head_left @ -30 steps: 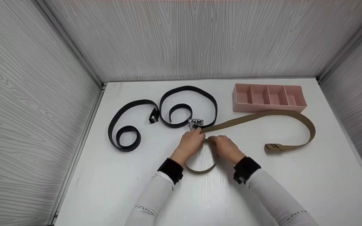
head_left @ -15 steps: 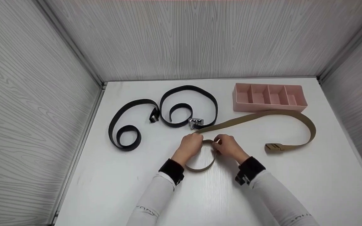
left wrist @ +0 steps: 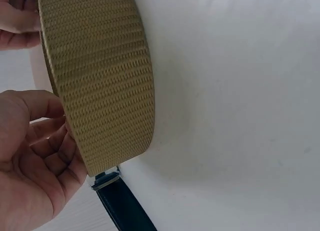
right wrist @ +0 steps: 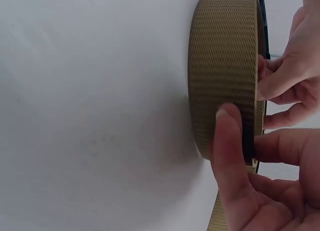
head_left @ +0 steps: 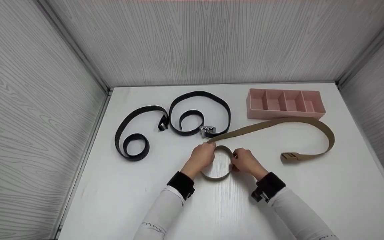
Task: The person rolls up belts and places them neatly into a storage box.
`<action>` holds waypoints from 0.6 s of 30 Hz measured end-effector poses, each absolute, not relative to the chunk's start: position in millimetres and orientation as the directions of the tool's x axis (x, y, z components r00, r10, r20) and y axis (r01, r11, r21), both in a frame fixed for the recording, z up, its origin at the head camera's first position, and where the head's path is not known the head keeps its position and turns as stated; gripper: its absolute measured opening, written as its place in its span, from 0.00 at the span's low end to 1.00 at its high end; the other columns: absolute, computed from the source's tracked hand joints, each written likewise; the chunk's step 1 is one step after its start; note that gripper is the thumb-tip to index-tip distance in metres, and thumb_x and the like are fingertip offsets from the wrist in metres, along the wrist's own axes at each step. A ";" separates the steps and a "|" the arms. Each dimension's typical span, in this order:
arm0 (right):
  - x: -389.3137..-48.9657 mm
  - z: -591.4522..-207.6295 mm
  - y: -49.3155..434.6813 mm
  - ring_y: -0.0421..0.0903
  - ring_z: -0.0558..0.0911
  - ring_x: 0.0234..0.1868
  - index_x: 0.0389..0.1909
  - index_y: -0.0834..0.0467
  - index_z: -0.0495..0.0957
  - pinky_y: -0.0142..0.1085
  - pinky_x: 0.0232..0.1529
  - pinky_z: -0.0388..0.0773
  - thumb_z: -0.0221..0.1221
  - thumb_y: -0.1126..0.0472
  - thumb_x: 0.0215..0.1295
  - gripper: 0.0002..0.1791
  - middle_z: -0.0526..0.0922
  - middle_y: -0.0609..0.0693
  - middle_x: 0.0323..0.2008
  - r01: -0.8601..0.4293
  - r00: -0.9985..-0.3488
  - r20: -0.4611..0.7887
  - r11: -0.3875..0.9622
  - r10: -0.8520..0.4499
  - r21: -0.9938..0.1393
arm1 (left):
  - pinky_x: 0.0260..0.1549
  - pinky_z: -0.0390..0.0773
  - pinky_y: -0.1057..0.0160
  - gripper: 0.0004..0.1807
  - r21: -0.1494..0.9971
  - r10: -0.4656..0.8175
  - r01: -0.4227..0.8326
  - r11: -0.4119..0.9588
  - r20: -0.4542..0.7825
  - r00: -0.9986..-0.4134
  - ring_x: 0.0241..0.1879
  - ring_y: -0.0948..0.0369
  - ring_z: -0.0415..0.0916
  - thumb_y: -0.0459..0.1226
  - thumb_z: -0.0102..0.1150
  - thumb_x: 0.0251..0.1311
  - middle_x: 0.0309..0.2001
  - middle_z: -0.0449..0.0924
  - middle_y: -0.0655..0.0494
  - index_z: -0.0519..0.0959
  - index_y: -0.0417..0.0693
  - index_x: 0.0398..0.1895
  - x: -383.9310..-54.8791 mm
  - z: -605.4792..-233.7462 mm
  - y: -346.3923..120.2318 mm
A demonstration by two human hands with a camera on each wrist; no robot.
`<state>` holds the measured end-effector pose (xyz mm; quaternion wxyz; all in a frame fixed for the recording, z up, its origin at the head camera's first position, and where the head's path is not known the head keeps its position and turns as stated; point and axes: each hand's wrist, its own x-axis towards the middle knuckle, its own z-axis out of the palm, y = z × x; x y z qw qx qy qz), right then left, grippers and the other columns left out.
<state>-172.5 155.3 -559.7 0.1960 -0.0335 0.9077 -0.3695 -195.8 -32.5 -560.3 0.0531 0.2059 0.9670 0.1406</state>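
At the left of your bench (head_left: pixel 122 200), a black belt (head_left: pixel 145 108) stands on edge, one end coiled, with a dark clasp (head_left: pixel 163 125) at the other. Just beside it, a second black belt (head_left: pixel 187 132) curves round into a smaller curl, its silver buckle (head_left: pixel 208 130) just beyond your left grip (head_left: pixel 202 156). That grip appears to pinch the loop of the tan belt (head_left: pixel 262 125), though the hand hides part of the contact. The loop stands on edge between your hands; your right grip (head_left: pixel 246 162) pinches its side, thumb outside. The step in hand looks like rounding this end into a coil; the next move calls for guiding it evenly, with the left side held steady. Rightward, the belt's long run passes just in front of a pink tray (head_left: pixel 268 115), whose four compartments show their pink floors, and ends at a tan buckle (head_left: pixel 290 156).
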 end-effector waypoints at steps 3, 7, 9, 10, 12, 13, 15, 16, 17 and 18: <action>-177.4 -562.2 154.7 0.43 0.81 0.19 0.42 0.70 0.78 0.34 0.24 0.76 0.52 0.66 0.68 0.11 0.81 0.52 0.23 0.085 -0.930 -0.313 0.714 -0.193 -0.695 | 0.34 0.80 0.53 0.06 0.319 0.471 0.422 0.849 -0.094 -0.877 0.35 0.48 0.82 0.27 0.54 0.58 0.35 0.82 0.44 0.79 0.39 0.37 -192.9 -556.4 -34.5; -182.9 -563.9 154.1 0.42 0.79 0.19 0.43 0.69 0.79 0.34 0.23 0.75 0.52 0.65 0.70 0.11 0.80 0.51 0.21 0.053 -0.936 -0.287 0.723 -0.205 -0.689 | 0.37 0.80 0.56 0.07 0.350 0.520 0.453 0.820 -0.127 -0.845 0.37 0.51 0.81 0.26 0.58 0.55 0.35 0.82 0.46 0.78 0.39 0.38 -189.9 -553.2 -40.0; -184.8 -563.9 153.4 0.41 0.78 0.19 0.43 0.68 0.80 0.34 0.23 0.74 0.52 0.65 0.70 0.12 0.80 0.51 0.21 0.036 -0.938 -0.275 0.726 -0.213 -0.687 | 0.35 0.80 0.55 0.08 0.343 0.532 0.471 0.813 -0.109 -0.840 0.35 0.51 0.81 0.26 0.60 0.55 0.35 0.82 0.47 0.77 0.41 0.38 -189.9 -554.9 -43.3; -185.7 -563.9 153.0 0.41 0.78 0.19 0.44 0.68 0.80 0.34 0.23 0.75 0.52 0.65 0.70 0.12 0.80 0.51 0.22 0.029 -0.938 -0.270 0.727 -0.218 -0.686 | 0.35 0.79 0.55 0.09 0.333 0.536 0.481 0.811 -0.092 -0.839 0.35 0.51 0.81 0.26 0.60 0.55 0.36 0.82 0.47 0.77 0.42 0.39 -189.9 -556.3 -44.8; -187.1 -564.3 152.3 0.41 0.78 0.20 0.45 0.68 0.80 0.35 0.24 0.75 0.52 0.65 0.70 0.12 0.80 0.51 0.22 0.014 -0.938 -0.263 0.733 -0.227 -0.681 | 0.33 0.79 0.54 0.12 0.318 0.548 0.505 0.802 -0.058 -0.834 0.34 0.50 0.81 0.26 0.59 0.58 0.37 0.82 0.48 0.74 0.44 0.44 -190.8 -559.9 -47.4; -187.7 -564.1 151.8 0.41 0.78 0.20 0.45 0.68 0.81 0.35 0.25 0.75 0.52 0.65 0.70 0.12 0.80 0.51 0.23 0.008 -0.938 -0.261 0.736 -0.229 -0.677 | 0.33 0.79 0.54 0.15 0.312 0.557 0.520 0.795 -0.037 -0.830 0.34 0.50 0.81 0.27 0.58 0.59 0.37 0.83 0.48 0.74 0.45 0.48 -191.2 -561.8 -48.5; -188.6 -564.6 151.5 0.42 0.78 0.21 0.46 0.67 0.81 0.36 0.27 0.76 0.52 0.65 0.71 0.12 0.80 0.51 0.23 -0.009 -0.937 -0.255 0.744 -0.240 -0.668 | 0.34 0.79 0.54 0.19 0.300 0.579 0.551 0.779 -0.006 -0.815 0.35 0.52 0.81 0.29 0.55 0.63 0.36 0.83 0.50 0.72 0.49 0.57 -191.9 -564.7 -50.4; -189.0 -565.1 151.6 0.42 0.77 0.22 0.46 0.67 0.81 0.37 0.28 0.76 0.52 0.65 0.70 0.13 0.80 0.51 0.24 -0.022 -0.937 -0.248 0.749 -0.246 -0.662 | 0.35 0.79 0.55 0.19 0.299 0.593 0.568 0.767 0.005 -0.805 0.36 0.54 0.81 0.30 0.54 0.64 0.35 0.83 0.52 0.73 0.51 0.58 -192.3 -565.7 -51.1; -189.3 -565.8 151.6 0.42 0.77 0.23 0.46 0.67 0.81 0.37 0.30 0.76 0.52 0.65 0.70 0.13 0.81 0.51 0.24 -0.035 -0.937 -0.241 0.752 -0.255 -0.659 | 0.36 0.78 0.56 0.18 0.298 0.609 0.585 0.754 0.016 -0.793 0.35 0.55 0.81 0.31 0.54 0.64 0.34 0.83 0.54 0.75 0.52 0.56 -193.0 -566.6 -51.7; -189.4 -566.2 151.9 0.43 0.77 0.24 0.47 0.67 0.81 0.38 0.31 0.76 0.53 0.65 0.70 0.13 0.81 0.51 0.24 -0.054 -0.936 -0.229 0.751 -0.268 -0.658 | 0.36 0.78 0.57 0.15 0.280 0.623 0.605 0.746 0.028 -0.781 0.35 0.57 0.80 0.32 0.55 0.64 0.33 0.82 0.56 0.79 0.52 0.53 -193.4 -567.0 -52.4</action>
